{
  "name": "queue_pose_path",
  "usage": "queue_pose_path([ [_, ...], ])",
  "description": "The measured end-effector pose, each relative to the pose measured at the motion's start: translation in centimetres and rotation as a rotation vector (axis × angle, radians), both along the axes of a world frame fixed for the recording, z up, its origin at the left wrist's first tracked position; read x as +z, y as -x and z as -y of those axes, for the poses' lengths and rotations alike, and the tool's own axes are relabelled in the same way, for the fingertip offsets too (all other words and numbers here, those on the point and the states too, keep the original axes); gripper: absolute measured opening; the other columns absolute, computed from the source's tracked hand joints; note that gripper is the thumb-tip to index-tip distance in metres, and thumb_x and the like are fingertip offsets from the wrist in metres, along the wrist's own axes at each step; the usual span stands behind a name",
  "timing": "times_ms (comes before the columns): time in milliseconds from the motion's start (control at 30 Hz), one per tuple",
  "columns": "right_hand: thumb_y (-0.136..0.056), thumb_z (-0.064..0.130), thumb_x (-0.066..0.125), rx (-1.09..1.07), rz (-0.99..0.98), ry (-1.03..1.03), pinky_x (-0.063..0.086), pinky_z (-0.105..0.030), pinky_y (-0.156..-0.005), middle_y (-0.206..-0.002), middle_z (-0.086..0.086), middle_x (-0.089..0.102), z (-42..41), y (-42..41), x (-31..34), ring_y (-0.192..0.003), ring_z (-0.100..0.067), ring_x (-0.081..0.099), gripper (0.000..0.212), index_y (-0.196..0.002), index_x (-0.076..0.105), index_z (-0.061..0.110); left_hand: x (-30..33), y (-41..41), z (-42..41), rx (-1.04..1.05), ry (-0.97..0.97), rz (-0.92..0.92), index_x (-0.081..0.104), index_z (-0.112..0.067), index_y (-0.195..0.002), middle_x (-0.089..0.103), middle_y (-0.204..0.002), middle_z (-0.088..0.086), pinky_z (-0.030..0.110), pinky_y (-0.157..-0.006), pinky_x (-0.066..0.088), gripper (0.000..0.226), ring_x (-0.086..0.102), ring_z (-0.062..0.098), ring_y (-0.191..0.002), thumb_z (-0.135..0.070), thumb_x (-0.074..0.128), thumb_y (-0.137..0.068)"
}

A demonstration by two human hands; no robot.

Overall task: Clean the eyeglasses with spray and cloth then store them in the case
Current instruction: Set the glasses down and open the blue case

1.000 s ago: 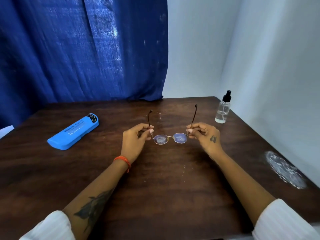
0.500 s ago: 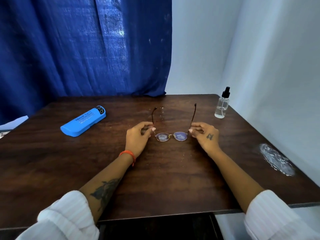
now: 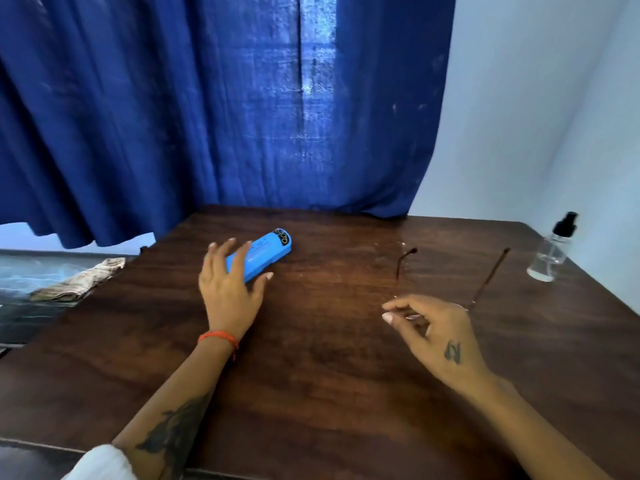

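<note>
Blue curtain folds hang behind a dark wooden table (image 3: 311, 358) set against a pale wall, as a person in white sleeves works at cleaning a pair of spectacles. At centre left, the left hand (image 3: 228, 285) reaches with fingers spread over the near end of a bright blue hard plastic eyeglass case (image 3: 268, 251), which lies shut on the tabletop; the fingers overlap the case, though whether they press on it cannot be told. To the right, the right hand (image 3: 440, 330) hovers with fingers loosely curled and apart, holding nothing, just above the thin metal-framed eyeglasses (image 3: 490, 275), which rest on the table with both dark temple arms open and pointing away from the wearer; the lenses are hidden behind that hand. A small clear spray bottle with a black pump top (image 3: 550, 252) stands upright near the table's far right edge, well apart from the case. A crumpled pale cloth (image 3: 81, 280) lies beyond the table's left edge. The wire frame looks light, thin and easily bent, its lenses prone to smudging, so the safest hold appears to be at the hinges or the bridge; the rigid case should take a firm grasp
</note>
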State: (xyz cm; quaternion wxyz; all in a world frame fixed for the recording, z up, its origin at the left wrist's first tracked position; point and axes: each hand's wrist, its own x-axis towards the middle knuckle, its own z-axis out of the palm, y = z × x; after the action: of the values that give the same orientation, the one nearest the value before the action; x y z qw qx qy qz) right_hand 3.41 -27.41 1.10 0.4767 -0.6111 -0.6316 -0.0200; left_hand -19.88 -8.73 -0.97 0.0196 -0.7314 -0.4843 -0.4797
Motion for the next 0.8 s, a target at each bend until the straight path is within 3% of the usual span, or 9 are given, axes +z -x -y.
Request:
queue_pose_path([
  [100, -0.077, 0.011, 0.075, 0.059, 0.054, -0.015, 0.050, -0.010, -0.064, -0.082, 0.010, 0.071, -2.5, 1.9, 0.2, -0.076, 0.002, 0.064, 0.010, -0.085, 0.073, 0.018, -0.3, 1.9, -3.2, 0.015, 0.323, 0.099, 0.030, -0.008, -0.140, 0.031, -0.145, 0.023, 0.050, -0.113, 0.022, 0.097, 0.021, 0.039, -0.138, -0.042, 0.080, -0.064],
  [167, -0.076, 0.012, 0.076, 0.088, 0.079, -0.021, 0.049, -0.010, -0.066, -0.082, 0.011, 0.071, -3.7, 2.9, -0.2, -0.076, 0.003, 0.063, 0.011, -0.085, 0.073, 0.019, -0.4, 2.1, -5.1, -0.037, 0.425, 0.069, 0.019, -0.009, -0.144, 0.029, -0.146, 0.022, 0.046, -0.113, 0.023, 0.110, 0.025, 0.036, -0.137, -0.046, 0.081, -0.060],
  [233, -0.078, 0.016, 0.074, 0.119, 0.090, -0.006, 0.050, -0.012, -0.066, -0.084, 0.013, 0.070, -4.7, 3.6, -0.8, -0.076, 0.004, 0.063, 0.010, -0.086, 0.072, 0.022, -0.6, 1.8, -6.4, -0.071, 0.474, -0.011, 0.023, -0.012, -0.143, 0.040, -0.139, 0.021, 0.044, -0.107, 0.032, 0.107, 0.039, 0.036, -0.127, -0.050, 0.078, -0.060],
  [333, -0.081, 0.029, 0.067, 0.129, 0.131, 0.038, 0.053, -0.020, -0.067, -0.087, 0.016, 0.069, -5.6, 4.2, -1.3, -0.078, 0.004, 0.063, 0.009, -0.089, 0.070, 0.026, -1.0, 1.7, -7.0, -0.093, 0.439, -0.081, 0.044, -0.013, -0.131, 0.055, -0.124, 0.016, 0.039, -0.096, 0.041, 0.084, 0.053, 0.031, -0.111, -0.052, 0.076, -0.063],
  [567, -0.078, 0.023, 0.073, 0.145, 0.489, -0.049, 0.054, -0.027, -0.082, -0.101, 0.003, 0.070, -8.6, 6.0, -0.7, -0.094, -0.014, 0.064, 0.021, -0.098, 0.070, 0.019, -1.1, 2.7, -3.8, -0.402, 0.345, -0.123, 0.053, -0.018, -0.125, 0.058, -0.118, 0.000, 0.014, -0.092, 0.033, 0.074, 0.053, 0.012, -0.106, -0.044, 0.080, -0.062],
  [667, -0.075, 0.020, 0.074, 0.161, 0.674, -0.084, 0.051, -0.037, -0.091, -0.113, -0.007, 0.066, -10.4, 6.7, -0.8, -0.106, -0.025, 0.061, 0.034, -0.107, 0.067, 0.012, -1.0, 2.9, -1.9, -0.492, 0.313, -0.094, 0.055, -0.017, -0.123, 0.054, -0.113, -0.003, 0.007, -0.091, 0.033, 0.074, 0.051, 0.006, -0.102, -0.039, 0.084, -0.058],
  [733, -0.078, 0.021, 0.072, 0.183, 0.768, -0.053, 0.046, -0.042, -0.099, -0.125, -0.011, 0.061, -11.5, 6.9, -0.9, -0.116, -0.028, 0.055, 0.042, -0.117, 0.062, 0.009, -0.9, 3.0, -1.0, -0.526, 0.322, -0.064, 0.056, -0.019, -0.122, 0.054, -0.109, -0.005, 0.008, -0.089, 0.036, 0.075, 0.052, 0.004, -0.099, -0.037, 0.085, -0.056],
  [800, -0.080, 0.024, 0.069, 0.181, 0.844, -0.024, 0.041, -0.044, -0.103, -0.132, -0.011, 0.056, -12.3, 6.8, -1.1, -0.122, -0.028, 0.051, 0.048, -0.124, 0.057, 0.008, -0.7, 3.0, -0.6, -0.541, 0.325, -0.070, 0.057, -0.019, -0.121, 0.059, -0.109, -0.003, 0.018, -0.092, 0.039, 0.074, 0.054, 0.008, -0.100, -0.037, 0.086, -0.055],
])
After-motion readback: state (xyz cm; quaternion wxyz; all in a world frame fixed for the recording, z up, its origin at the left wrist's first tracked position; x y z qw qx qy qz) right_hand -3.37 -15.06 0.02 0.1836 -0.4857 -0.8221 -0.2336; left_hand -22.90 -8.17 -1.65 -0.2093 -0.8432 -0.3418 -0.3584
